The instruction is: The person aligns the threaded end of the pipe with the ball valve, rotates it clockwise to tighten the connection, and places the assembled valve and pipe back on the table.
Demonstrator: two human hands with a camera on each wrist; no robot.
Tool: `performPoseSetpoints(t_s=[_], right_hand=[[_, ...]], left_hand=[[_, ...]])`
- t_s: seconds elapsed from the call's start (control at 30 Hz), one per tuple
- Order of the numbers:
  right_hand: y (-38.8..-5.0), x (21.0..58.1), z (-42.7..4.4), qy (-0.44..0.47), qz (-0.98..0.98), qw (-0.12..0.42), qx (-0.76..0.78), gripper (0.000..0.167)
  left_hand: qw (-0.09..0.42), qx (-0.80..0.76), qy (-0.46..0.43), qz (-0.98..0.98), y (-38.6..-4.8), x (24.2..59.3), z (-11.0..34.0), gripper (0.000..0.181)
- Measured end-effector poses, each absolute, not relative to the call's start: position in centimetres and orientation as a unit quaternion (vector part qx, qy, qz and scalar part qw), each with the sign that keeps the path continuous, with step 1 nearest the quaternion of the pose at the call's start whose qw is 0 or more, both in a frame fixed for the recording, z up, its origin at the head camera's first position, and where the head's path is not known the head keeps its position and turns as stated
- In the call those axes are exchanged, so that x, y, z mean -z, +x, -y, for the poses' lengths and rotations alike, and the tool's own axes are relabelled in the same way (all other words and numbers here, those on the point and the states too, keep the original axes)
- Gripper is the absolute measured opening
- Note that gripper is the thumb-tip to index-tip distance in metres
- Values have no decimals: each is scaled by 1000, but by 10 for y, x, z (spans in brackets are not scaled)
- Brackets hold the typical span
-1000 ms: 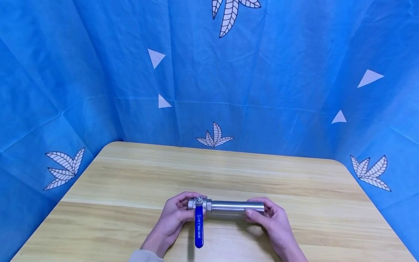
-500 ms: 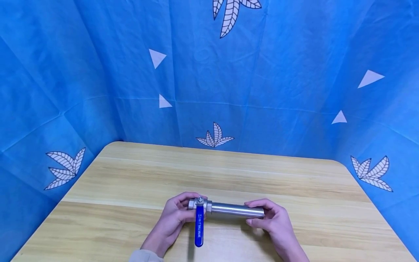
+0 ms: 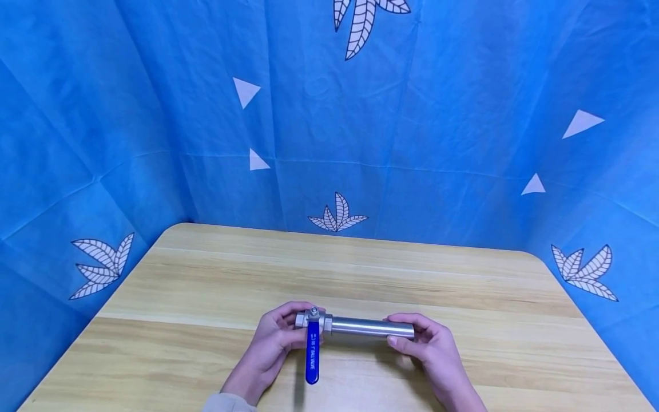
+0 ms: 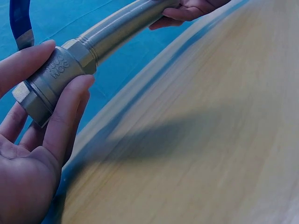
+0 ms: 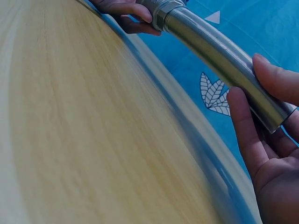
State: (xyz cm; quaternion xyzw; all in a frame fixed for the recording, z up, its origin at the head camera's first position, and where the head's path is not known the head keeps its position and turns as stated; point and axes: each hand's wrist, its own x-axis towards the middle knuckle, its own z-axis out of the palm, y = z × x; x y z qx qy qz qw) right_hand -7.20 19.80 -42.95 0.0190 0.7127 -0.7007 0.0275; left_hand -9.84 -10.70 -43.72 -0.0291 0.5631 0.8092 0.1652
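My left hand (image 3: 270, 343) grips the steel body of a ball valve (image 3: 328, 324), thumb on the near side and fingers behind. Its blue lever handle (image 3: 313, 355), lettered "BALL VALVE", points toward me. A shiny metal pipe (image 3: 360, 327) extends rightward from the valve's hex end. Around the pipe's free right end, my right hand (image 3: 432, 346) pinches with thumb and fingers. In the left wrist view, raised lettering shows on the valve body (image 4: 56, 70). The right wrist view shows the pipe (image 5: 219, 51) held off the table; whatever joins it inside the valve is hidden.
Below the hands lies a light wood-grain table (image 3: 257, 274) with rounded far corners. A blue curtain (image 3: 329, 114) with white leaves and triangles hangs around its back and sides. The hands and the valve cast shadows on the tabletop.
The pipe's right end dipped toward me, then came back up slightly. My right thumb and fingers shifted on the pipe. The lever's tip rose a little in view; my left hand stayed put.
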Motion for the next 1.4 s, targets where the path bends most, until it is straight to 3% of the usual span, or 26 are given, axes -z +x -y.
performPoseSetpoints(t_s=[1.03,1.23,1.4], right_hand=[[-71,425,-183,64,-666,-1,743,28],[-70,423,-184,22,-681,8,732,43],[-69,422,-185,-57,-703,-19,708,59]], left_hand=[[152,-812,-47,-561,-100,437,105,61],[143,-825,-63,-542,-100,436,107,62],[140,-830,-69,-535,-100,434,108,64]])
